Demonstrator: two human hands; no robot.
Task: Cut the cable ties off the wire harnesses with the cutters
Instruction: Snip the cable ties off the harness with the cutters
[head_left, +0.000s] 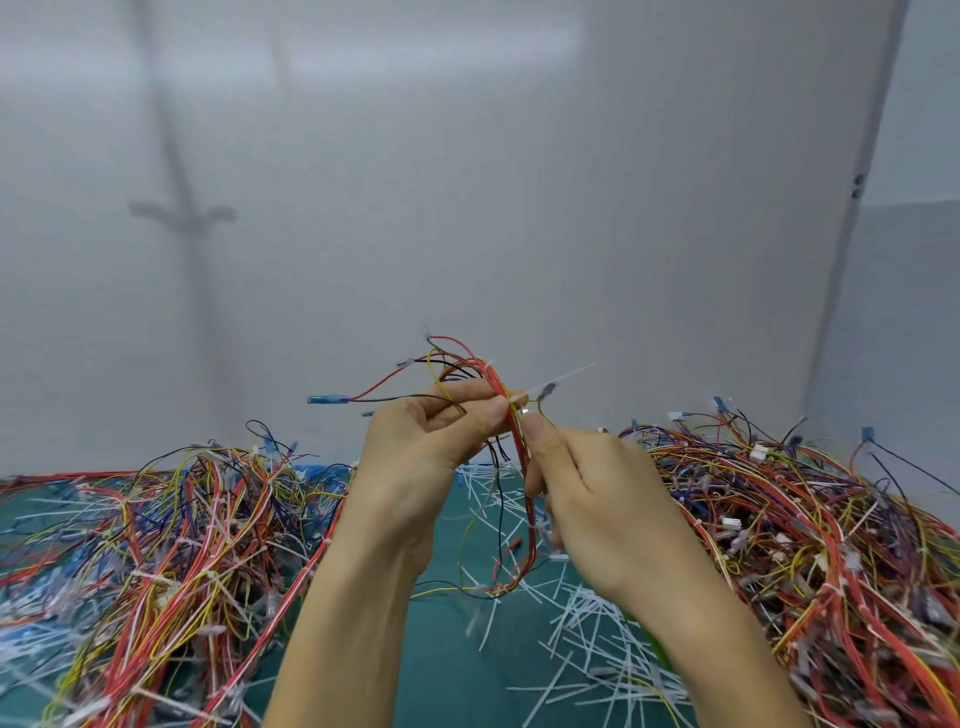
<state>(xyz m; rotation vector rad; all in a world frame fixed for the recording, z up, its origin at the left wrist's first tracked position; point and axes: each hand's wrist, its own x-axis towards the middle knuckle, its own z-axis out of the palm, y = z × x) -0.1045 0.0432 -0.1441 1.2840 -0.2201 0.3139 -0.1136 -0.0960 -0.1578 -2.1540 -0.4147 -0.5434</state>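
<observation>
I hold a small wire harness of red, yellow and black wires up in front of me, above the table. My left hand pinches it near the top, right where a white cable tie sticks out to the upper right. Touching the harness just right of that pinch, my right hand is closed around the cutters. Only a bit of their metal tip shows by the thumb, and a green handle shows below the wrist. The jaws are mostly hidden.
A large tangled pile of harnesses lies on the left, and another pile on the right. Several cut white ties litter the green mat between them. A plain white wall stands close behind.
</observation>
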